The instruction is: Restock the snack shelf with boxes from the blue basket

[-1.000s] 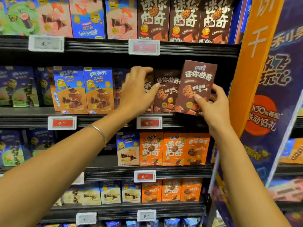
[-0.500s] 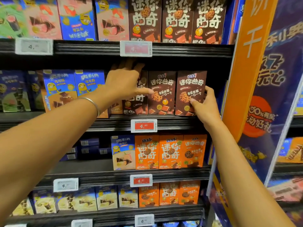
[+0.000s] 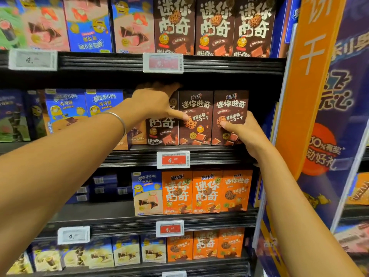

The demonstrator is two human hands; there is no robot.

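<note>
"迷你曲奇" on brown boxes [image 3: 196, 108]; "4.90" on red price tag [image 3: 173, 159]

This is a shop: a supermarket snack aisle. Black shelves [image 3: 219, 154] run in tiers from 12 o'clock down to 6 o'clock, each packed with rows of identical cartons standing face out: brown boxes [image 3: 214, 27] at 12 o'clock and in the centre, blue boxes [image 3: 83, 104] at 9 o'clock, orange boxes [image 3: 206, 191] toward 6 o'clock. Price tags [image 3: 173, 159] are clipped to the shelf edges, some red, some grey, several showing a 4. At 2 o'clock an orange banner [image 3: 311, 56] with large Chinese characters stands along the end of the bay. A purple promo panel [image 3: 349, 96] fills 3 o'clock, with further packs [image 3: 357, 191] at 4 o'clock beyond it.
</note>
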